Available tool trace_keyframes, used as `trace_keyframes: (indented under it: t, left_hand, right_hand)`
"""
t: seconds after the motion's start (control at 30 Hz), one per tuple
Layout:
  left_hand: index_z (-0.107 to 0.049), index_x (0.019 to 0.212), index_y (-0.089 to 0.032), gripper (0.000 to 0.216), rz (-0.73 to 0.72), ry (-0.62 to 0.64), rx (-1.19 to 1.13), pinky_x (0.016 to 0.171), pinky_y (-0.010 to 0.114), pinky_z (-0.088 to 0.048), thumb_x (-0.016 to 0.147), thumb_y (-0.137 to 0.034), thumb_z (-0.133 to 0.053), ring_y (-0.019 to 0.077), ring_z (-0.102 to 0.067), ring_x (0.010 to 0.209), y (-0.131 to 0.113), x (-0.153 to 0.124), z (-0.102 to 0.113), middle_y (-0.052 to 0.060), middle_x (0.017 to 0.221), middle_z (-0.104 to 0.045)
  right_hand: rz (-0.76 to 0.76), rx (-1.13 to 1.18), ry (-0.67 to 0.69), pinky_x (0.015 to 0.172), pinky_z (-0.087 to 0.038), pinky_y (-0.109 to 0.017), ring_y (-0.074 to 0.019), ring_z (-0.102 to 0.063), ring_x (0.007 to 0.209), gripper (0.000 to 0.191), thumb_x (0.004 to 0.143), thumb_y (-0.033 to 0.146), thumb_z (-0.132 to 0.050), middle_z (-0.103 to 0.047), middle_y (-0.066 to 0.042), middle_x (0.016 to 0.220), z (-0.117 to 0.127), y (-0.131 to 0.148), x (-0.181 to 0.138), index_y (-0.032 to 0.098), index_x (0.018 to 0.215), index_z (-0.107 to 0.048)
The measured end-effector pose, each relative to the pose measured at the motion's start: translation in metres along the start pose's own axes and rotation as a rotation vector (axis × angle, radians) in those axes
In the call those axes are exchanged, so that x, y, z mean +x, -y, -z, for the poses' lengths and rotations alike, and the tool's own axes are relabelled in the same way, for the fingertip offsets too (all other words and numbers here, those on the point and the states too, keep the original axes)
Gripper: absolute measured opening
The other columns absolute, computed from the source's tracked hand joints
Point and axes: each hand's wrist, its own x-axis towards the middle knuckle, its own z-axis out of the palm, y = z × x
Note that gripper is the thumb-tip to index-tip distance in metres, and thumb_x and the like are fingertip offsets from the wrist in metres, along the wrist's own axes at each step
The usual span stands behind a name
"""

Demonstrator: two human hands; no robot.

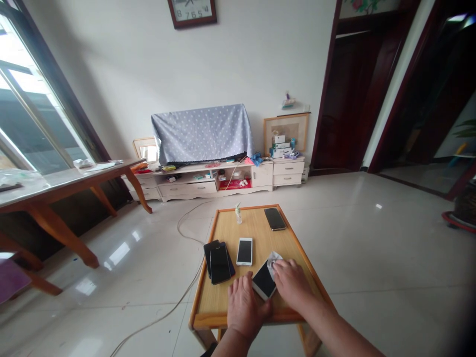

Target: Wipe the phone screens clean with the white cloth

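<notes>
A white-framed phone [263,280] lies on the small wooden table [226,233] near its front edge. My left hand [243,305] rests beside its left edge, fingers together against the phone. My right hand [292,283] presses a small white cloth [273,259] on the phone's far end, fingers curled over it. A second white phone [244,251] lies in the middle. A stack of dark phones [218,263] lies at the left. One more dark phone [274,218] sits at the far right, next to a little spray bottle [238,213].
A white cable [186,292] trails over the tiled floor left of the table. A long wooden bench table [67,191] stands at the left by the window. A low cabinet [223,181] with a cloth-covered screen lines the far wall. Dark doorways open at right.
</notes>
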Motion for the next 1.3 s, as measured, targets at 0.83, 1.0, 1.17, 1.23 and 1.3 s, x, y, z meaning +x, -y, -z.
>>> trace_keyframes:
  t: [0.83, 1.0, 1.17, 1.23, 1.3]
  left_hand:
    - [-0.049, 0.132, -0.018, 0.069, 0.035, 0.007, -0.030, 0.106, 0.042, -0.030, 0.069, -0.042, -0.064, 0.0292, -0.050, 0.115, -0.001, 0.000, 0.001, 0.010, 0.120, -0.060]
    - [-0.049, 0.133, -0.018, 0.069, 0.021, -0.022, -0.031, 0.105, 0.041, -0.030, 0.070, -0.041, -0.064, 0.0297, -0.050, 0.115, 0.004, -0.001, -0.004, 0.010, 0.121, -0.060]
    - [-0.049, 0.133, -0.021, 0.059, 0.030, -0.006, -0.020, 0.105, 0.040, -0.029, 0.075, -0.031, -0.057, 0.0266, -0.051, 0.115, 0.006, -0.002, -0.006, 0.008, 0.121, -0.061]
    - [-0.049, 0.132, -0.020, 0.062, 0.031, -0.015, -0.019, 0.105, 0.041, -0.030, 0.073, -0.038, -0.060, 0.0278, -0.051, 0.114, 0.004, -0.002, -0.004, 0.009, 0.119, -0.061]
    - [-0.049, 0.132, -0.020, 0.068, 0.022, -0.026, -0.013, 0.104, 0.041, -0.031, 0.070, -0.044, -0.064, 0.0289, -0.051, 0.114, 0.002, -0.002, -0.002, 0.010, 0.118, -0.060]
  right_hand:
    - [-0.043, -0.043, 0.040, 0.115, -0.005, -0.066, -0.0343, -0.020, 0.147, 0.052, 0.100, 0.045, -0.028, -0.043, -0.006, 0.152, -0.020, -0.006, 0.006, 0.023, 0.142, -0.050]
    - [-0.035, -0.045, 0.023, 0.116, -0.010, -0.064, -0.0350, -0.025, 0.145, 0.051, 0.099, 0.047, -0.033, -0.047, -0.006, 0.150, -0.019, -0.006, -0.011, 0.025, 0.139, -0.054]
    - [0.159, 0.081, 0.109, 0.118, -0.010, -0.060, -0.0320, -0.026, 0.145, 0.048, 0.100, 0.046, -0.031, -0.049, -0.001, 0.148, -0.028, 0.012, -0.038, 0.032, 0.142, -0.050]
    - [0.083, 0.050, 0.086, 0.117, -0.009, -0.064, -0.0341, -0.026, 0.145, 0.049, 0.100, 0.047, -0.029, -0.050, -0.001, 0.147, -0.019, 0.001, -0.031, 0.030, 0.139, -0.054]
    - [-0.031, -0.004, 0.045, 0.115, -0.010, -0.066, -0.0355, -0.022, 0.146, 0.050, 0.100, 0.047, -0.029, -0.050, -0.003, 0.148, -0.010, -0.014, -0.021, 0.027, 0.138, -0.056]
